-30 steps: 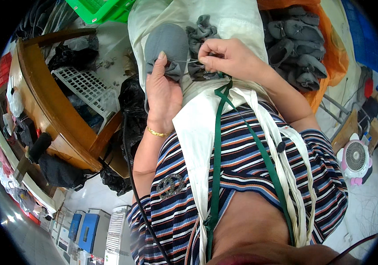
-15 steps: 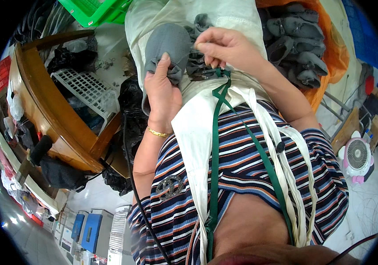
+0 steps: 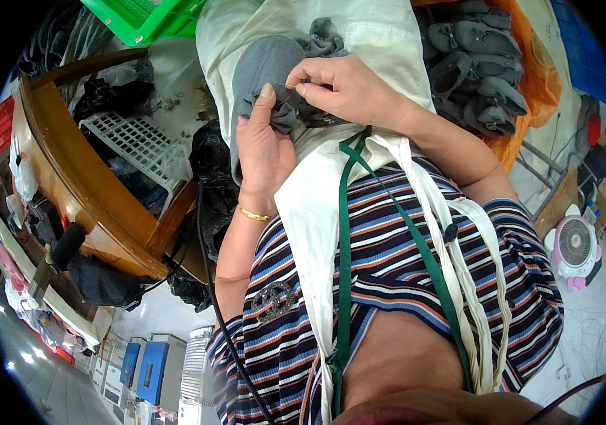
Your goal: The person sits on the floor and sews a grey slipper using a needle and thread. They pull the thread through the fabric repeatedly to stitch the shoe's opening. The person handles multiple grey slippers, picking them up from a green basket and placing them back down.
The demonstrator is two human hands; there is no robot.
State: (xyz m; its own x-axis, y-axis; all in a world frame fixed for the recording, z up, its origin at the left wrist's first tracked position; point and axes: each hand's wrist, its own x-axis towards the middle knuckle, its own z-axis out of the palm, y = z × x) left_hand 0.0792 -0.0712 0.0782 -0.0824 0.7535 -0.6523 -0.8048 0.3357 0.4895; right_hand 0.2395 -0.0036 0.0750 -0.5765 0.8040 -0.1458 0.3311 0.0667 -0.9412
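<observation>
White cloth (image 3: pixel 381 42) over the lap, 12 o'clock: soft, creased support. I judge that a knee shift could tilt the work and spoil the hands' alignment.

Orange sack (image 3: pixel 542 64), 2 o'clock, with grey footwear (image 3: pixel 490 44) heaped in it. Right forearm passes near; a wide pull could knock the heap.

Grey shoe (image 3: pixel 264 60), between 11 and 12 o'clock, toe pointing up, opening gathered. Left hand (image 3: pixel 266 145) is closed round its near end, thumb on top. Risk: that thumb lies close to the working spot; a slip could jab it, if a needle is present. I cannot resolve one.

Crumpled grey piece (image 3: pixel 325 39), 12 o'clock, just beside the shoe: could be caught up by mistake.

Right hand (image 3: pixel 352 91), between 12 and 1: thumb and forefinger pinched nearly together on a fine strand (image 3: pixel 291 86). Tugged too hard, it might snap or pucker the fabric; left slack, it might tangle.
</observation>
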